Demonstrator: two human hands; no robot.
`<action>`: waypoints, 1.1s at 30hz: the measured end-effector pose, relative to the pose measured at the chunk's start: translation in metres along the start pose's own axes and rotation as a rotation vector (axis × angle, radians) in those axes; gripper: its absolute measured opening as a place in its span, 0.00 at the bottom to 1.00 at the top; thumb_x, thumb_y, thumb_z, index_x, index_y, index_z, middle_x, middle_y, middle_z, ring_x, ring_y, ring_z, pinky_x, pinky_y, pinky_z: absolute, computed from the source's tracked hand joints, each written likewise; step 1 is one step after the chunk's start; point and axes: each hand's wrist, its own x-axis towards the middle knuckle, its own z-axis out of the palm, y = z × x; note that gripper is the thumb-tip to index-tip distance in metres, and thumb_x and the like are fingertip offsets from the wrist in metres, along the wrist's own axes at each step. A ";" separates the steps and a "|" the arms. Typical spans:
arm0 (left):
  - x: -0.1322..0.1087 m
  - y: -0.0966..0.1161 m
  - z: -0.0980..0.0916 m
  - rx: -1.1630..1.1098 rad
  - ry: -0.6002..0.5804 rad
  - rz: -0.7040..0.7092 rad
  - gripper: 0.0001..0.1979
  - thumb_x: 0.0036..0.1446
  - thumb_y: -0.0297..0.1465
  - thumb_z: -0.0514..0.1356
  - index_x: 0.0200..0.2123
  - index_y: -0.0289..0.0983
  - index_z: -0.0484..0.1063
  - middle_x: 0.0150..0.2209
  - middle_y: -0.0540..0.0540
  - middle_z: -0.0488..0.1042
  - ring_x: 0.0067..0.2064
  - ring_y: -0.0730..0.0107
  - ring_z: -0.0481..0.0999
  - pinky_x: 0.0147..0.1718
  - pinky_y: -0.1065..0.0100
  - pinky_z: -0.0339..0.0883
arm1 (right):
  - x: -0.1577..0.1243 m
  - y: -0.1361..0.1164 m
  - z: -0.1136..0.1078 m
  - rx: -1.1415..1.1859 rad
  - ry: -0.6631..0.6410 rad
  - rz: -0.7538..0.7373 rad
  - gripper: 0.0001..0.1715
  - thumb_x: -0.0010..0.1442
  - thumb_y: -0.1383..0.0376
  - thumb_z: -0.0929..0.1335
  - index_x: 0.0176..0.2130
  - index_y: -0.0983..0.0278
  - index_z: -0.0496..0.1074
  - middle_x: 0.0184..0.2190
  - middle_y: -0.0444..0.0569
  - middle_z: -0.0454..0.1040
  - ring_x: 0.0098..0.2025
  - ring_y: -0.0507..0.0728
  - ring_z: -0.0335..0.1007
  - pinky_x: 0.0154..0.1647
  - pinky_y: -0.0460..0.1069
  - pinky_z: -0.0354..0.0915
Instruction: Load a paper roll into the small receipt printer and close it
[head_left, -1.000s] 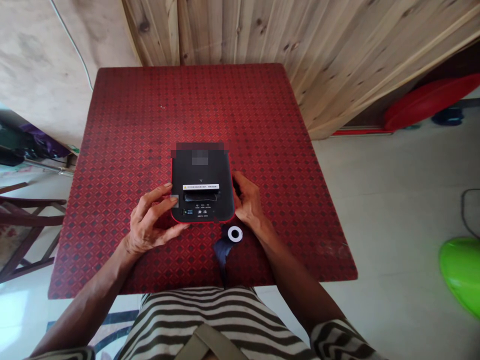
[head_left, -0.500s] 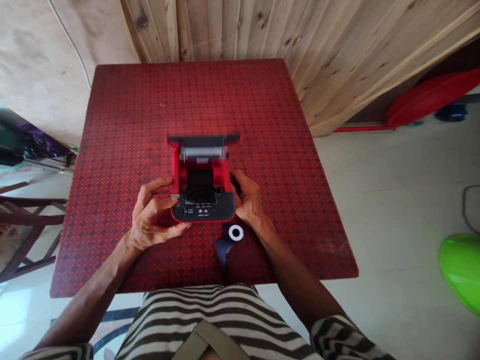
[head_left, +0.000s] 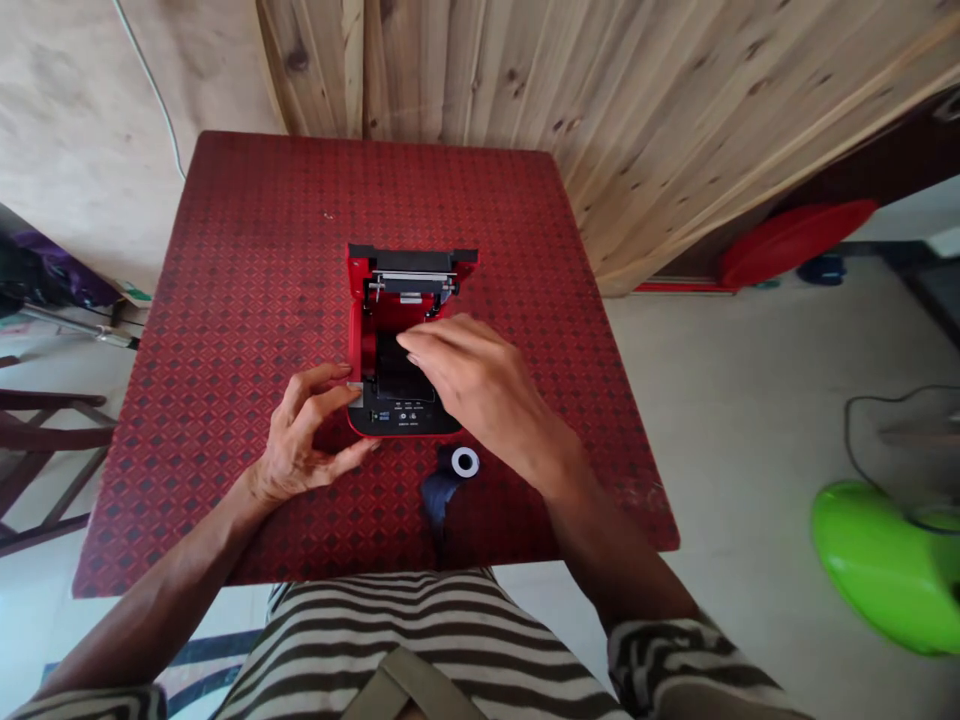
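A small red and black printer [head_left: 397, 424], probably for labels or receipts, sits on the table with its lid [head_left: 412, 262] raised toward the far side. Inside its bay lies a black roll or sheet [head_left: 394, 370]. Gripping the printer's front left corner is my left hand [head_left: 304, 430], thumb at the front edge and fingers on the side. My right hand [head_left: 484, 385] reaches over the right half of the bay, fingertips pinched together at the black material. Whatever is between them is hidden. Nearer to me stands a roll with a white ring-shaped end [head_left: 455, 463], beside a dark blue strip [head_left: 437, 495].
The table [head_left: 255, 240] has a red patterned cover. A wooden plank wall [head_left: 450, 70] rises behind it. A dark wooden chair [head_left: 45, 435] stands at left; a green plastic object [head_left: 877, 570] and a red round object [head_left: 795, 240] are at right.
My right hand has left the printer's right side and moved up and left over the open bay, fingers now pinched. My left hand keeps its hold. The view has shifted slightly.
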 end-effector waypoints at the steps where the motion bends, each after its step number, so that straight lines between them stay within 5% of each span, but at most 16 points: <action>1: 0.000 0.000 0.000 0.003 -0.002 0.005 0.31 0.60 0.39 0.74 0.62 0.39 0.69 0.58 0.35 0.75 0.58 0.55 0.80 0.54 0.56 0.82 | 0.012 -0.003 0.001 -0.071 -0.123 -0.005 0.16 0.75 0.73 0.64 0.52 0.66 0.80 0.52 0.56 0.84 0.54 0.61 0.80 0.59 0.57 0.74; 6: -0.003 -0.001 0.000 0.008 -0.020 0.025 0.33 0.61 0.40 0.72 0.65 0.38 0.67 0.58 0.35 0.75 0.59 0.56 0.79 0.55 0.58 0.82 | 0.053 -0.008 0.017 -0.267 -0.477 0.072 0.19 0.73 0.77 0.61 0.54 0.71 0.78 0.51 0.63 0.83 0.53 0.64 0.82 0.51 0.56 0.74; 14: 0.000 0.001 -0.001 0.030 -0.033 0.032 0.32 0.63 0.40 0.71 0.66 0.39 0.66 0.58 0.35 0.76 0.58 0.55 0.80 0.54 0.56 0.83 | 0.058 -0.004 0.015 -0.256 -0.522 0.025 0.14 0.68 0.78 0.68 0.48 0.70 0.80 0.47 0.61 0.84 0.48 0.65 0.83 0.46 0.55 0.74; 18: -0.001 0.000 -0.002 0.028 -0.043 0.022 0.33 0.63 0.41 0.71 0.66 0.41 0.66 0.58 0.36 0.76 0.58 0.56 0.81 0.54 0.56 0.83 | 0.046 -0.014 0.007 -0.281 -0.384 -0.006 0.11 0.68 0.76 0.68 0.47 0.68 0.79 0.44 0.58 0.83 0.48 0.63 0.81 0.48 0.55 0.74; 22: -0.003 -0.002 -0.002 0.032 -0.036 0.022 0.33 0.62 0.42 0.72 0.66 0.40 0.66 0.58 0.36 0.76 0.58 0.56 0.81 0.54 0.58 0.83 | 0.018 -0.026 -0.027 -0.157 -0.104 -0.011 0.07 0.68 0.71 0.70 0.45 0.63 0.78 0.42 0.54 0.82 0.49 0.64 0.79 0.50 0.57 0.75; 26: -0.004 -0.002 0.000 0.039 -0.028 0.013 0.33 0.61 0.41 0.73 0.65 0.40 0.67 0.58 0.36 0.76 0.58 0.56 0.81 0.55 0.58 0.82 | -0.014 0.008 -0.052 0.167 0.257 0.203 0.14 0.64 0.65 0.76 0.50 0.55 0.78 0.45 0.46 0.84 0.43 0.60 0.80 0.50 0.57 0.76; 29: -0.003 -0.002 0.001 0.040 -0.018 0.004 0.34 0.60 0.40 0.73 0.65 0.41 0.68 0.58 0.37 0.76 0.58 0.56 0.80 0.56 0.57 0.82 | -0.031 0.063 -0.032 0.422 0.497 0.408 0.15 0.60 0.60 0.77 0.46 0.56 0.77 0.43 0.46 0.84 0.42 0.59 0.81 0.44 0.55 0.77; 33: 0.000 -0.001 0.000 0.045 -0.006 0.013 0.33 0.60 0.40 0.73 0.65 0.41 0.68 0.58 0.37 0.77 0.57 0.56 0.81 0.56 0.56 0.82 | -0.043 0.117 0.024 0.546 0.481 0.555 0.18 0.54 0.57 0.76 0.43 0.59 0.75 0.40 0.47 0.83 0.44 0.59 0.81 0.49 0.57 0.76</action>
